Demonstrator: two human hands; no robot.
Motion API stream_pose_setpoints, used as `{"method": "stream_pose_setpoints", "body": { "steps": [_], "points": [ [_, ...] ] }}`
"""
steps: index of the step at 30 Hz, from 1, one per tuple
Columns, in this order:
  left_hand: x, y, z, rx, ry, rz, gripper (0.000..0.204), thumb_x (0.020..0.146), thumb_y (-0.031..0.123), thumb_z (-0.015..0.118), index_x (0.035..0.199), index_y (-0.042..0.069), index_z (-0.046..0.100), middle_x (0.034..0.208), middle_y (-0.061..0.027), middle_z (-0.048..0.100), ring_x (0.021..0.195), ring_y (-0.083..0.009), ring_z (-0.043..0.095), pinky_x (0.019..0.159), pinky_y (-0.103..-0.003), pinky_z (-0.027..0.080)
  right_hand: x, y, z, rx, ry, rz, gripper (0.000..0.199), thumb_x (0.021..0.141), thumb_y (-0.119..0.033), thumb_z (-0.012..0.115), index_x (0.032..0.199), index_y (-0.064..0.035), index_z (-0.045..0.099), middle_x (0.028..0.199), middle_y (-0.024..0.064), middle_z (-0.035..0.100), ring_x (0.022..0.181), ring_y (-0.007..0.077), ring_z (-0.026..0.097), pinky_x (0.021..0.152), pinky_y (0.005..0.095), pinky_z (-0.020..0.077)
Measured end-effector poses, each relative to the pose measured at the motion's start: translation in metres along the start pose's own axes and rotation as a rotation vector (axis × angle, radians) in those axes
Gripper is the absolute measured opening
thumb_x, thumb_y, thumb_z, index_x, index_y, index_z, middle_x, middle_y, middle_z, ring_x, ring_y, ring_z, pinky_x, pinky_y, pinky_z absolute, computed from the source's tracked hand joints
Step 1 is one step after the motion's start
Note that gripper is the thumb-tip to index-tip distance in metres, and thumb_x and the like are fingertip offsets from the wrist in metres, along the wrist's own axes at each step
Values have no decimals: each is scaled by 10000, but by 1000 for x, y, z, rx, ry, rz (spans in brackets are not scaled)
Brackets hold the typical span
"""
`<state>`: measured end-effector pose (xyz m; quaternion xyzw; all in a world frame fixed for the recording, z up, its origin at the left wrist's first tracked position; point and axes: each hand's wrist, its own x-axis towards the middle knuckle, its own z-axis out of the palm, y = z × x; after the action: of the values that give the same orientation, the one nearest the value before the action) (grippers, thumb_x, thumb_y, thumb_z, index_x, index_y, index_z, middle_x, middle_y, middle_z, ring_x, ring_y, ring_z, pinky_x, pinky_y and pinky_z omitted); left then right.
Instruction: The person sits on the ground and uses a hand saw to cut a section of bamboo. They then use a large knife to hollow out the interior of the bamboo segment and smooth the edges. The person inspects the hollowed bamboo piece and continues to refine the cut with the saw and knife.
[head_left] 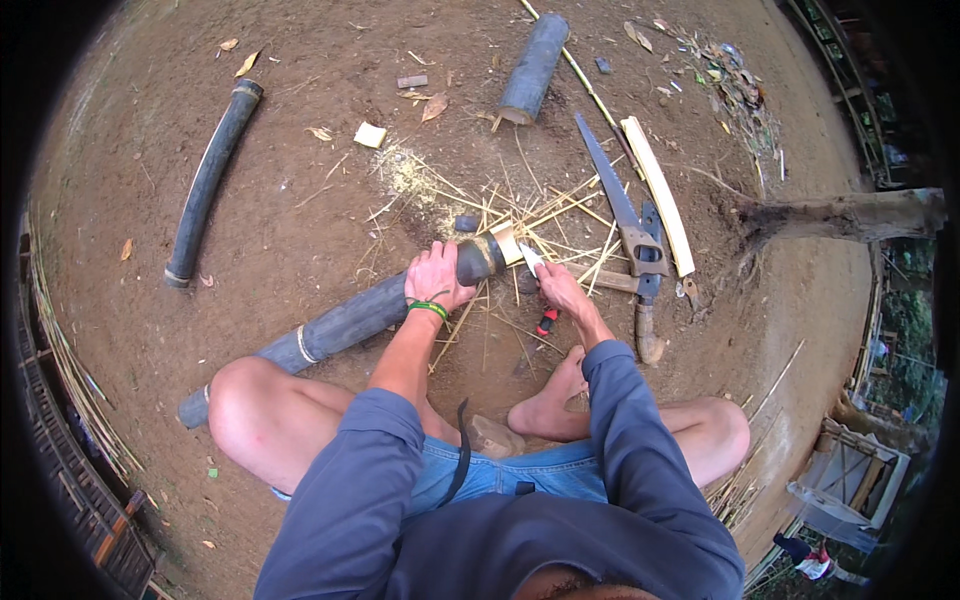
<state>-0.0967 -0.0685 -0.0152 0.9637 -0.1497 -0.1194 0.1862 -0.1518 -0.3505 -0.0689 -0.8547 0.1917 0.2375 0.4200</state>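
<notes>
A long dark bamboo pole (pixel 345 325) lies slantwise before me, its near-left end by my left knee. Its far end has a thick dark ring and a pale, shaved collar (pixel 507 243). My left hand (pixel 437 278) is wrapped round the pole just behind that ring. In my right hand (pixel 563 288) is a knife (pixel 530 259), its short bright blade close beside the pale collar; whether blade and bamboo touch, I cannot tell. Thin bamboo strips (pixel 560 215) lie scattered under and beyond the collar. A red and black handle (pixel 546 320) rests on the ground below my right hand.
Right of the strips lie a handsaw (pixel 610 180), a wooden-handled tool (pixel 648 335) and a pale split bamboo piece (pixel 657 195). A thick bamboo section (pixel 535 70) lies farther off. Another dark length (pixel 212 185) is at the left. A tree trunk (pixel 840 215) stands at the right.
</notes>
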Motion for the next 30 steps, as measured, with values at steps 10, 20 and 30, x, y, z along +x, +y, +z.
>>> {"method": "stream_pose_setpoints", "body": {
  "steps": [10, 20, 30],
  "points": [
    [2, -1, -2, 8, -22, -2, 799, 593, 407, 915, 1241, 76, 585, 1102, -135, 626, 1022, -340, 684, 913, -450, 557, -4, -23, -12, 20, -108, 133, 471, 1082, -382, 472, 1031, 49, 654, 785, 168, 671, 732, 301, 646, 711, 448, 509],
    [0, 6, 0, 8, -78, -23, 795, 589, 426, 920, 1220, 81, 582, 1105, -132, 629, 1030, -336, 688, 921, -454, 558, -15, -15, 27, -77, -126, 13, 486, 1079, -399, 461, 1077, 47, 654, 961, 219, 661, 903, 361, 625, 829, 459, 485],
    [3, -1, -3, 6, -45, -39, 818, 586, 423, 930, 1240, 78, 582, 1091, -130, 634, 1028, -331, 690, 952, -441, 549, -24, -64, -4, -290, 66, 14, 451, 1080, -392, 462, 1089, 13, 661, 1034, 321, 703, 1012, 529, 656, 922, 576, 500]
  ]
}}
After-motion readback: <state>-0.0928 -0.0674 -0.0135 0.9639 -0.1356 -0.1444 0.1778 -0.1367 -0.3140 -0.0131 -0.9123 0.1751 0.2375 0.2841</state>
